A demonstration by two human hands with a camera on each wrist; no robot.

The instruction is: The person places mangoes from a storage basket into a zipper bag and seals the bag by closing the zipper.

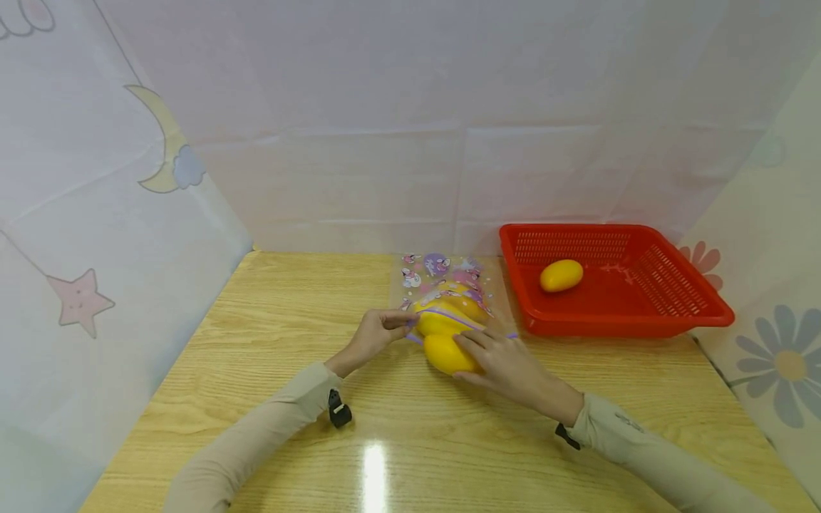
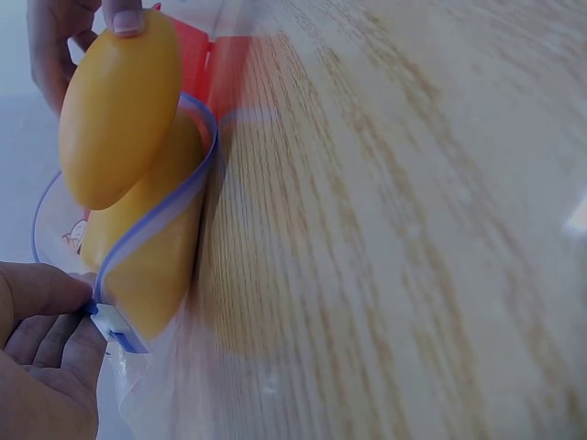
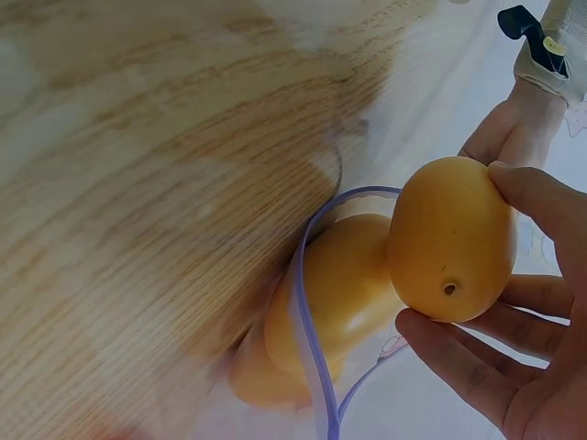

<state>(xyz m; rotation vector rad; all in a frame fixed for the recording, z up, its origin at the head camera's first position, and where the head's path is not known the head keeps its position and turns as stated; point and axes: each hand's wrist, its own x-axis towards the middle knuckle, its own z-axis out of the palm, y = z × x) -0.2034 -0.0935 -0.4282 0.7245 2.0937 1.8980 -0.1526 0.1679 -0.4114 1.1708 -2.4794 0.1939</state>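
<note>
Open wooden table (image 1: 269,320) at left and lower centre of the head view — easy passage. Red basket (image 1: 705,313) blocks the right — zip bag (image 1: 442,274) just beside it, possibly touching. Fabric walls close three sides.

Wooden table (image 1: 269,335) with bag (image 1: 449,285), basket (image 1: 712,313)
</note>
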